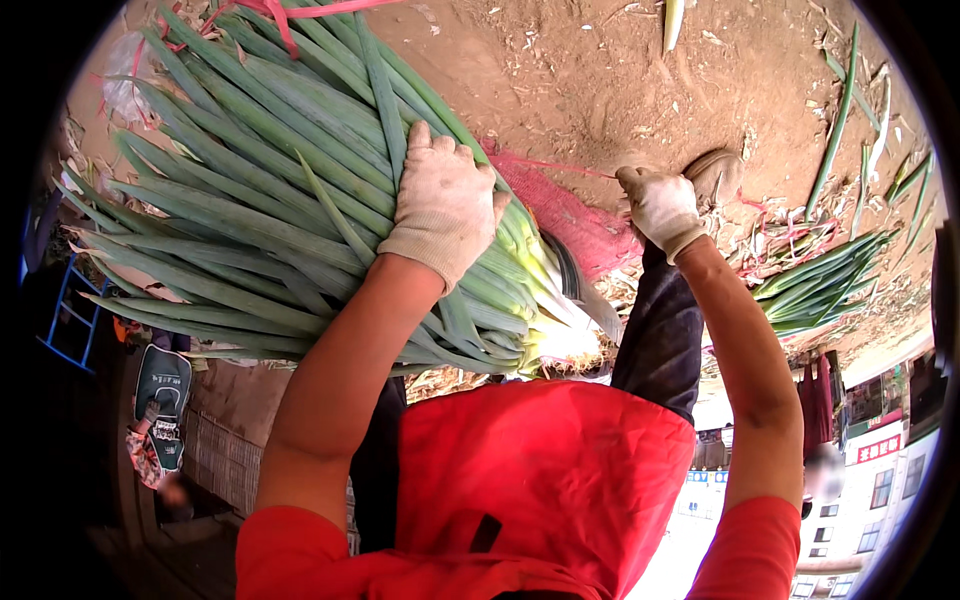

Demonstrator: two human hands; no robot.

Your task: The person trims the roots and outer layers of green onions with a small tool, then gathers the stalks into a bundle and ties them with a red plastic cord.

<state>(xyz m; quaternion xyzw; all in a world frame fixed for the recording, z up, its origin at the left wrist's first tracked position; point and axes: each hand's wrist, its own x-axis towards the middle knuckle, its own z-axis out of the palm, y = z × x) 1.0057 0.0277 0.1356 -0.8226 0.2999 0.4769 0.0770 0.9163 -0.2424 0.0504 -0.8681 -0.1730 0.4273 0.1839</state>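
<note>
A thick bundle of large green onions [290, 200] lies before me, leaves fanning left and pale root ends toward the lower right. My left hand [440, 205], in a whitish work glove, is closed over the leaves near the middle of the bundle and presses on them; its fingertips are partly hidden. My right hand [662, 208], also gloved, is off to the right of the bundle. Pinched in its fingers is a thin pink string [568, 168], stretched taut leftward to the bundle. Beneath the string lies a red mesh sack [575, 220], partly covered by the onions.
A smaller bunch of green onions [830, 285] rests on the dirt ground [560, 80] at the right, among loose leaves and pink ties. Pink ribbon [320, 10] crosses the bundle's far end. A shoe [715, 175] is close to my right hand. Another person [150, 455] is at the far left.
</note>
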